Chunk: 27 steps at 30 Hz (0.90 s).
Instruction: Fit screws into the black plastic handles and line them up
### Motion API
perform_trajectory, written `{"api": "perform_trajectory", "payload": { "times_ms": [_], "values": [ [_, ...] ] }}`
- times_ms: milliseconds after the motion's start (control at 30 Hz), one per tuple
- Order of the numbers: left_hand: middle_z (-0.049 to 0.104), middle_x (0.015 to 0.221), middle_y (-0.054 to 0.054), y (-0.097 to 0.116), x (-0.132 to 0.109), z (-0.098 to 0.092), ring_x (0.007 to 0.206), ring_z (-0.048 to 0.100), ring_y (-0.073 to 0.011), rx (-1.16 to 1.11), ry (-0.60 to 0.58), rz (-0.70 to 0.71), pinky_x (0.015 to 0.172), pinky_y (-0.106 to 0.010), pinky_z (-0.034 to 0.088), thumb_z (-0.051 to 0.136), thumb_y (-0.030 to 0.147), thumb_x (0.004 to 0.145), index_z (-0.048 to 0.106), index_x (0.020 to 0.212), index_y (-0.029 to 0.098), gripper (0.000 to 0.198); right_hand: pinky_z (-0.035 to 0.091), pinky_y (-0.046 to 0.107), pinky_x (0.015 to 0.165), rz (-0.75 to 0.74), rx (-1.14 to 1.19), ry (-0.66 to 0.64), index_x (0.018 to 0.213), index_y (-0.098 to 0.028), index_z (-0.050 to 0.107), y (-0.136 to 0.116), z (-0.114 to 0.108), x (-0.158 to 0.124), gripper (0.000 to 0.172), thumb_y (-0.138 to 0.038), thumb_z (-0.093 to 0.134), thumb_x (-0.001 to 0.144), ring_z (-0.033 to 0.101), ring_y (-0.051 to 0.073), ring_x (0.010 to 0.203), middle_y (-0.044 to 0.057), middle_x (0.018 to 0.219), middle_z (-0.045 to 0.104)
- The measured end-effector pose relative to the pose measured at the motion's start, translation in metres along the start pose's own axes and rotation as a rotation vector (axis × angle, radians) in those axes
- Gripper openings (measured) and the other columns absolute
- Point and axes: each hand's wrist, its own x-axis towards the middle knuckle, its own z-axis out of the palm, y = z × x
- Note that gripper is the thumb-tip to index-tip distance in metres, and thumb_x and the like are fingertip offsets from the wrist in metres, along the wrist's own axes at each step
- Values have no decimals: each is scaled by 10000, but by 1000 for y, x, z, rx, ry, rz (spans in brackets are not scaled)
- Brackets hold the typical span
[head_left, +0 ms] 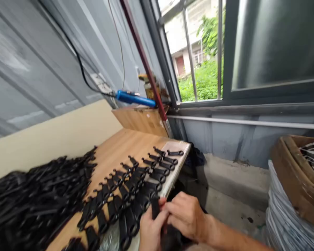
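My left hand (151,226) is closed around a black ring-ended part (155,208), a flat dark bar standing up between thumb and fingers. Pressed close beside it, my right hand (184,214) has its fingers bent in a pinch near the left thumb. What the right fingertips hold is hidden. Both hands are at the table's near edge. Several similar black ring-ended parts (148,190) lie in slanting rows just beyond them, most with the larger ring toward me.
A big heap of black parts (42,195) covers the left of the wooden table (112,141). A blue cylindrical tool (136,98) lies on a ledge behind a dark red bar (146,66). At right, a cardboard box (293,174) stands above a white woven sack (282,212).
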Motion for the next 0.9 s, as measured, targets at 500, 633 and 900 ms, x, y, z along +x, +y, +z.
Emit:
{"api": "perform_trajectory", "payload": {
  "times_ms": [500, 633, 900],
  "values": [
    [581, 681, 16, -24, -40, 21, 488, 472, -87, 338, -217, 281, 488, -205, 374, 510, 259, 789, 591, 972, 166, 221, 443, 209, 463, 887, 1305, 78, 875, -169, 648, 13, -31, -42, 173, -271, 651, 735, 557, 107, 559, 11, 676, 633],
    [615, 788, -3, -26, -34, 32, 655, 543, -129, 528, -245, 413, 653, -236, 420, 448, 205, 807, 571, 1094, 191, 313, 470, 186, 459, 972, 1466, 170, 877, -159, 668, 15, -28, -44, 187, -253, 674, 715, 584, 104, 571, 27, 675, 651],
    [605, 817, 15, -58, -5, 35, 772, 544, -137, 541, -328, 244, 733, -248, 405, 404, 140, 791, 600, 1013, 188, 300, 409, 180, 421, 1039, 1316, 40, 761, -126, 622, 35, -8, -60, 156, -276, 629, 717, 515, 91, 504, 4, 589, 579]
  ]
}}
